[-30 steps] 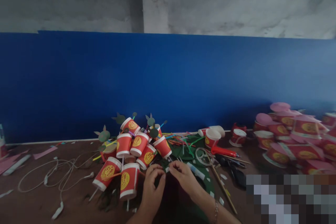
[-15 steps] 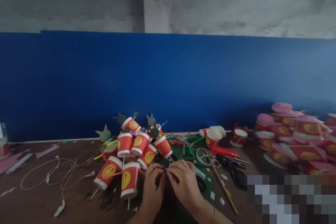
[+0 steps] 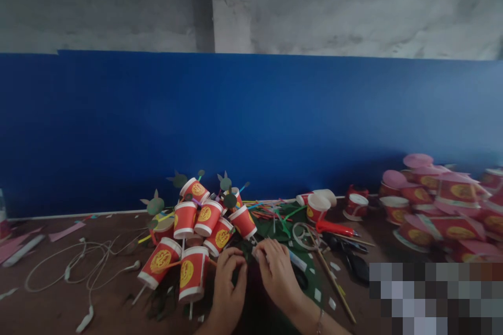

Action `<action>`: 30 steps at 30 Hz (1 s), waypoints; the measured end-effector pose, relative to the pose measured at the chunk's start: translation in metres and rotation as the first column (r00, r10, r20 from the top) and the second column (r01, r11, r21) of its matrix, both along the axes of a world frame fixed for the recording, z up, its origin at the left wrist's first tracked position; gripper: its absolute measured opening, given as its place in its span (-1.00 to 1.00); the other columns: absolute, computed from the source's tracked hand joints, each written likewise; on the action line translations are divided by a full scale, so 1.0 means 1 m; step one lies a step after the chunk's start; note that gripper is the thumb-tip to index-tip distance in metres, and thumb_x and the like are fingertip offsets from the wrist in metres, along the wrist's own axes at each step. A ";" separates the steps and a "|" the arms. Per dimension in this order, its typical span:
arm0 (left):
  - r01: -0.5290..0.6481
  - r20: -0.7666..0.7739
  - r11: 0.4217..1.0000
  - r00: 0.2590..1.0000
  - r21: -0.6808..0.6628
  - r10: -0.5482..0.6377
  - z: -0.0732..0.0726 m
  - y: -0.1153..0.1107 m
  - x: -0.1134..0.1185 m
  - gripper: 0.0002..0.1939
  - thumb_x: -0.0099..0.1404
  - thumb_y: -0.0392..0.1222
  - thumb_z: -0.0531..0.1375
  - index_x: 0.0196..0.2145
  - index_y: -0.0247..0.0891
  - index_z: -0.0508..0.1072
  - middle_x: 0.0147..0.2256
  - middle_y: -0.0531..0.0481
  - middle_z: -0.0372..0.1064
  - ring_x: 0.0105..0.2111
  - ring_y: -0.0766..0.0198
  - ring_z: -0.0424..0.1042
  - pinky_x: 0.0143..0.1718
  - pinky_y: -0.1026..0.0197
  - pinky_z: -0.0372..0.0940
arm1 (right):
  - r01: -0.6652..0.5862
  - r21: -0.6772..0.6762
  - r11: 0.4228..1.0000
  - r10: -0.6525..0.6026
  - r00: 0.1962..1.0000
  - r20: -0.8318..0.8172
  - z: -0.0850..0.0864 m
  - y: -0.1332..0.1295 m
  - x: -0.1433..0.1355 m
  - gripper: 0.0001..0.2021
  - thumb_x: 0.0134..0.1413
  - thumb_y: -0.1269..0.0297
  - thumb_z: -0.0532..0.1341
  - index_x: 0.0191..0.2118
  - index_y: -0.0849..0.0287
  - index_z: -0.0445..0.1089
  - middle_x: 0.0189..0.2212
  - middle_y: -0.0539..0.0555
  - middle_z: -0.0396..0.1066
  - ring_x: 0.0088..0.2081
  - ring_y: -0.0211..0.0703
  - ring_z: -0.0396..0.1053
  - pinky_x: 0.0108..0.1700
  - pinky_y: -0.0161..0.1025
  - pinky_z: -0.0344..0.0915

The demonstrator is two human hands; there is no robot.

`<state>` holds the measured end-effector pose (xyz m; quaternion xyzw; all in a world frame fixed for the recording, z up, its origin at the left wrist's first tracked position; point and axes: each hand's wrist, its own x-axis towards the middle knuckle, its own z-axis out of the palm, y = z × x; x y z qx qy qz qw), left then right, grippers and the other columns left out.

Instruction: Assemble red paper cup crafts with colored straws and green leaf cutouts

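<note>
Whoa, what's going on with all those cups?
A person has both bare hands close together over the table: the left hand and the right hand, fingers curled. Whatever small thing is in either grip is too hidden to tell. Beside the left hand is a pile of red cups, some with sticks poking out. More cups with pink paper are heaped at the far right.

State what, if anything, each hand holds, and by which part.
Cannot be told: the left hand and right hand are curled, anything in either grip too small or hidden.
</note>
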<state>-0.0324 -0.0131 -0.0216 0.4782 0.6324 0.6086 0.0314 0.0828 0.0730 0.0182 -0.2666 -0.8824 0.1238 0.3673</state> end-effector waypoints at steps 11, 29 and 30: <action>0.050 0.254 0.998 0.965 0.032 -0.056 0.000 -0.002 -0.002 -0.74 0.28 0.01 0.06 -0.27 -0.22 0.40 -0.19 -0.14 0.38 -0.10 0.10 0.37 -0.02 0.06 0.30 | -0.117 0.020 0.993 0.116 0.992 0.045 0.010 -0.004 0.003 -0.81 -0.02 0.53 0.12 -0.27 0.15 0.31 -0.29 0.06 0.41 -0.22 -0.09 0.30 -0.13 -0.16 0.07; 0.110 0.312 0.992 0.946 -0.056 -0.087 0.012 -0.001 -0.001 -0.66 0.22 0.10 0.12 -0.37 -0.24 0.47 -0.17 -0.16 0.42 -0.10 0.06 0.39 -0.02 0.08 0.28 | -0.369 -0.652 0.662 0.254 0.929 -0.268 0.007 0.008 -0.003 -0.89 -0.06 0.28 0.15 -0.49 0.19 0.30 -0.59 -0.08 0.21 -0.52 -0.30 0.16 -0.46 -0.37 0.11; 0.099 0.336 0.994 0.938 -0.040 -0.080 0.011 -0.001 0.001 -0.65 0.21 0.10 0.13 -0.30 -0.25 0.48 -0.13 -0.18 0.41 -0.05 0.04 0.37 0.01 0.07 0.26 | -0.360 -0.642 0.677 0.239 0.932 -0.271 0.009 0.014 -0.005 -0.86 -0.03 0.24 0.13 -0.49 0.19 0.28 -0.61 -0.09 0.17 -0.54 -0.31 0.13 -0.49 -0.38 0.09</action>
